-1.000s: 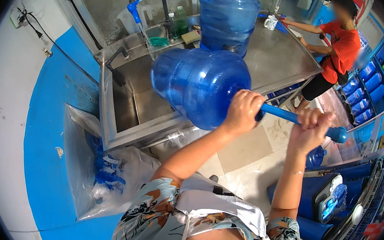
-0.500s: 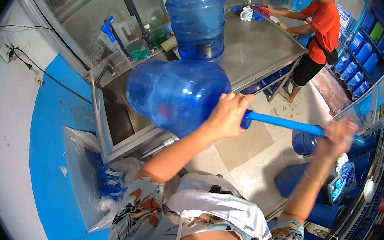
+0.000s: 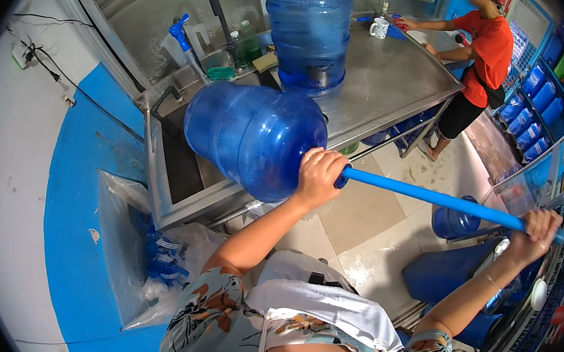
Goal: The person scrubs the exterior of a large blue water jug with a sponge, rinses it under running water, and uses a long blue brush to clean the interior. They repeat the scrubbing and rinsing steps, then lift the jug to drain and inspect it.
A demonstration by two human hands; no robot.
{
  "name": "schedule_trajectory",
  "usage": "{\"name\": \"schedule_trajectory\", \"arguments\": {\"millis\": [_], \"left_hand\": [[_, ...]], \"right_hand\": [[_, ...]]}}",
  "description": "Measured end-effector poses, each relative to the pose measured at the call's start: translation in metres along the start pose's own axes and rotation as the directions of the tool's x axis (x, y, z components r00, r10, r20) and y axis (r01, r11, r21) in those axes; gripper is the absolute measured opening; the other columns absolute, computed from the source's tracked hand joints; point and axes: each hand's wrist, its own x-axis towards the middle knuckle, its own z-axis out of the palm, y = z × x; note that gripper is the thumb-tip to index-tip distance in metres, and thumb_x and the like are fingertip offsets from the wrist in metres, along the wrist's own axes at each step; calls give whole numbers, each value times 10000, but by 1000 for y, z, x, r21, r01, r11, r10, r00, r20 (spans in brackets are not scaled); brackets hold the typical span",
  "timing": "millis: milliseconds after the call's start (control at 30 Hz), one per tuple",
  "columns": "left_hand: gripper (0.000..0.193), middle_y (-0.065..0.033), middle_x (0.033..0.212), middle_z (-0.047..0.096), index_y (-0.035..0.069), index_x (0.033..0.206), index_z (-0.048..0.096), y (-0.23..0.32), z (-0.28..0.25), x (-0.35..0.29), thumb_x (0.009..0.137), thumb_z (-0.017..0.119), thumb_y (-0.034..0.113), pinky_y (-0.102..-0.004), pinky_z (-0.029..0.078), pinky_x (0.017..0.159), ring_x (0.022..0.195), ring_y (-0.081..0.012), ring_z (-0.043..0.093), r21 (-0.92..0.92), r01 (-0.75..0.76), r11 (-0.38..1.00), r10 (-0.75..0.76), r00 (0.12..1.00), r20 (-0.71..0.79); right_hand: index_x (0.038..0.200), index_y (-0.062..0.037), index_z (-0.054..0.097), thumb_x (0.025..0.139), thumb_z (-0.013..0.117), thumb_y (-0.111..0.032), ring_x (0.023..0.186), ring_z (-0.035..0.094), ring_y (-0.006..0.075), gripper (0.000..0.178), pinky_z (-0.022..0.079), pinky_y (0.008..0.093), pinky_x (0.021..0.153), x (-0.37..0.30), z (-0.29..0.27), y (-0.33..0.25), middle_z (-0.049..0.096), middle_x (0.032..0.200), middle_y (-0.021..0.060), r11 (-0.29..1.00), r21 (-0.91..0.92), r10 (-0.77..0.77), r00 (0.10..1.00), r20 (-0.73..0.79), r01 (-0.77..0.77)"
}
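A large translucent blue water jug point(image 3: 245, 132) lies on its side over the near rim of the steel sink point(image 3: 206, 203), its neck toward me. My left hand point(image 3: 320, 178) is wrapped round the neck. A long blue pole point(image 3: 429, 194) runs from the jug's mouth to the right, its inner end hidden inside the jug. Near the pole's outer end, my right hand point(image 3: 538, 236) is closed round it. Behind the lying jug, a second blue water jug point(image 3: 307, 36) stands upright on the steel counter point(image 3: 394, 68).
Bottles point(image 3: 247, 40), a sponge point(image 3: 264, 62) and a green scrubber point(image 3: 221, 73) sit behind the sink. At the counter's far end, a person in a red shirt point(image 3: 487, 53) works near a mug point(image 3: 379, 28). Blue containers point(image 3: 446, 270) stand at right.
My right hand has moved right along with the pole, so more of its length shows outside the jug. My left hand stays on the neck, and the view has shifted slightly.
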Motion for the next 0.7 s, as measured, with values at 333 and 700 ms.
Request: {"name": "schedule_trajectory", "arguments": {"millis": [333, 700], "left_hand": [[688, -111, 973, 619, 77, 1230, 550, 25, -37, 33, 592, 787, 180, -428, 393, 804, 940, -302, 561, -129, 130, 983, -61, 896, 440], [277, -56, 917, 659, 83, 918, 651, 48, 18, 16, 650, 714, 120, -407, 397, 789, 907, -246, 579, -143, -40, 989, 73, 971, 228]], "right_hand": [[693, -143, 408, 1051, 430, -229, 450, 291, 72, 369, 295, 247, 476, -31, -25, 68, 301, 537, -44, 941, -334, -69, 929, -362, -60], [668, -155, 374, 1034, 469, -289, 470, 297, 85, 401, 306, 256, 509, -47, -38, 120, 274, 525, -50, 942, -282, 62, 921, -384, -181]]}}
